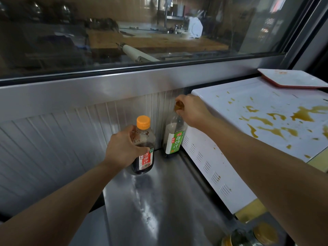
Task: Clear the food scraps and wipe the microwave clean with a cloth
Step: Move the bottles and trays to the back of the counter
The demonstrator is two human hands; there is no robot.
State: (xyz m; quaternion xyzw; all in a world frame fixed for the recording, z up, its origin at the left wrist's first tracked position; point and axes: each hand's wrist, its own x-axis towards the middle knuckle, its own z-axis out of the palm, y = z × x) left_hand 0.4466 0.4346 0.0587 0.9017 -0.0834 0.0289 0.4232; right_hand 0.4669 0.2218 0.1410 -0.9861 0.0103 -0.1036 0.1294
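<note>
1. Steel counter runs under a window, with the white microwave as your landmark.
2. Brown sauce stains streak the microwave's top; a plate lies at its far end.
3. Your left hand grips the red-label bottle, left of the microwave.
4. Your right hand pinches the cap of the green-label bottle, which stands just beside the microwave's side.

green-label bottle cap hidden under right hand, microwave cropped right
</note>
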